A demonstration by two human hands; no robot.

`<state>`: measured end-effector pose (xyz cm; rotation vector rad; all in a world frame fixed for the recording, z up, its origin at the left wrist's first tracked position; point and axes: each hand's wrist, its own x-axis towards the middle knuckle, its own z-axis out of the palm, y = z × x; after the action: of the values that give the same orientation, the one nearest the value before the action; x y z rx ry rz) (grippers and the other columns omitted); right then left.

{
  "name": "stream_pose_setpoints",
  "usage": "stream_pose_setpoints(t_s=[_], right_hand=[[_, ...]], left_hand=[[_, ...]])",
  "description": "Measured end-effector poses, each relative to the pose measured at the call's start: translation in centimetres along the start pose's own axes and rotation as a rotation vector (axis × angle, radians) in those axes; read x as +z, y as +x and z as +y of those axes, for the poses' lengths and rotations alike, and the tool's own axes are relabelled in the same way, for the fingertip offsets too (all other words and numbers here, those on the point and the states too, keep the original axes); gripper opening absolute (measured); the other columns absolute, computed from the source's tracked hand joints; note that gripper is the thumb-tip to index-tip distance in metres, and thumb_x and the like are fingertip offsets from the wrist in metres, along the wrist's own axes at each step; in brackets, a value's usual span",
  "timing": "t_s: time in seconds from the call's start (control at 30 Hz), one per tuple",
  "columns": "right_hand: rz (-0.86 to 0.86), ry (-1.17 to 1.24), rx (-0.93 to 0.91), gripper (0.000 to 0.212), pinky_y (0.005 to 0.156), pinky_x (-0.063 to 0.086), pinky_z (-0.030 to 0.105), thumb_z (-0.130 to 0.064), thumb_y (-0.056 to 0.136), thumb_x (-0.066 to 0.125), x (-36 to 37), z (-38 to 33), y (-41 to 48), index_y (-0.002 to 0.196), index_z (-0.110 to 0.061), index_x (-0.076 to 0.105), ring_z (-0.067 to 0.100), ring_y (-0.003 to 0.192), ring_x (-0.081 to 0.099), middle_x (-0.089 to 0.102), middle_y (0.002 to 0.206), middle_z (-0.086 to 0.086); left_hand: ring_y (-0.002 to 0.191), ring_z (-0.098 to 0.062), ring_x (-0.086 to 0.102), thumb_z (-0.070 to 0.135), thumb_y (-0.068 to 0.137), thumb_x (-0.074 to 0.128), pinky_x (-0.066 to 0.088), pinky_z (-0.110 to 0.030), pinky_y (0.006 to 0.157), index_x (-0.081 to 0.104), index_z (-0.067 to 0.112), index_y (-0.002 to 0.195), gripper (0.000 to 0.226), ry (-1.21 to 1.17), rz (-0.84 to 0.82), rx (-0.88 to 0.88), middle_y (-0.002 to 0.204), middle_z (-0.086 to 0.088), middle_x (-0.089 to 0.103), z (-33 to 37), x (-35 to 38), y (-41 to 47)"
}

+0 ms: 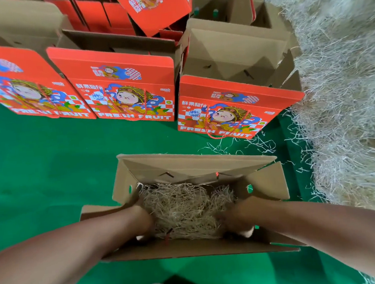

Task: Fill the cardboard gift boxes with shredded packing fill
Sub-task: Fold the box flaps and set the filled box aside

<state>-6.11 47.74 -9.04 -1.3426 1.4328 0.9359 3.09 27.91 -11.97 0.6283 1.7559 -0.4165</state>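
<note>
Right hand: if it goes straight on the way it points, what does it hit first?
The shredded packing fill in the open cardboard box. The right hand aims down and inward, into the fill. Behind that probably the box floor, but depth is unclear.

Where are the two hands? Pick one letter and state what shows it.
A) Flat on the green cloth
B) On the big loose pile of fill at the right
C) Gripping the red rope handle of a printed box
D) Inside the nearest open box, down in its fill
D: the left hand and right hand both reach into the open cardboard box, sunk in its shredded fill, with their fingers hidden.
</note>
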Motion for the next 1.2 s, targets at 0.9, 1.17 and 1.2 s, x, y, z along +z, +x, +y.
stream_pose_setpoints(t_s=[0.9,1.17,1.2], right_hand=[[0.387,0.403,0.213,0.035,0.081,0.051,0.033,-0.001,0.086,0.054,-4.2,1.9,-0.9,0.119,-0.012,0.060,0.025,0.099,0.061,0.062,0.116,0.011],[0.215,0.343,0.118,0.065,0.086,0.048,0.035,0.003,0.087,0.044,-3.9,1.0,-0.1,0.145,-0.023,0.029,0.033,0.123,0.047,0.021,0.152,0.011],[0.130,0.271,0.123,0.061,0.094,0.045,0.040,-0.001,0.091,0.041,-3.7,1.2,0.2,0.146,-0.021,0.024,0.035,0.127,0.042,0.013,0.154,0.012]], left_hand=[[0.107,-0.032,0.051,0.028,0.092,0.047,0.034,-0.046,0.096,0.055,0.012,0.118,0.032,0.023,0.586,-0.193,0.122,-0.015,0.049,-0.3,-2.4,-1.5],[0.126,-0.035,0.040,0.020,0.095,0.047,0.037,-0.044,0.100,0.027,0.023,0.145,0.055,-0.327,0.292,0.096,0.146,-0.013,0.030,1.1,-2.7,-0.2],[0.127,-0.036,0.038,0.019,0.094,0.048,0.038,-0.045,0.100,0.027,0.022,0.145,0.054,-0.311,0.220,0.065,0.146,-0.014,0.029,0.8,-2.4,-0.2]])
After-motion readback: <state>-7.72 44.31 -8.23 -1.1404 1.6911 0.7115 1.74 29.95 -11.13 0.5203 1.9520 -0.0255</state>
